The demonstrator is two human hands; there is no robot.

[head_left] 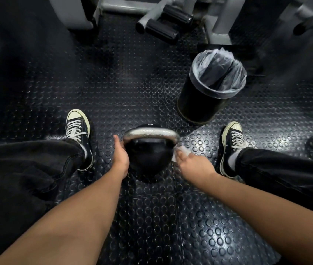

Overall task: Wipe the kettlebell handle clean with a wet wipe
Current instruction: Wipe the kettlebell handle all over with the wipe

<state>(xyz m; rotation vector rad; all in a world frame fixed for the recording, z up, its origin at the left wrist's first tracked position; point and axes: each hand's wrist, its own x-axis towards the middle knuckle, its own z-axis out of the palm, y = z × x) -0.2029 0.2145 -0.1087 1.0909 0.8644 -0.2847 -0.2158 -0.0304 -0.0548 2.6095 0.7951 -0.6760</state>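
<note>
The kettlebell (149,157) stands on the studded rubber floor (132,83) between the person's two sneakers, its steel handle (150,133) arching across the top. The left hand (121,157) is set against the handle's left leg, thumb up along it; whether its fingers curl round the metal cannot be told, since they lie behind the palm. It seems placed there to steady the weight so that rubbing does not rock it. The right hand (190,162) pinches a white wet wipe (180,152) and presses it to the handle's other leg, just ahead of its own fingertips, which suggests the wiping works along the bar from that end. Beyond the right hand and farther out stands a lined waste bin (212,84), probably kept near for dropping the used wipe. The bell's dark body merges with its shadow, so its base edge is hard to trace. Motion blurs the wipe, and its folds are unclear.
</note>
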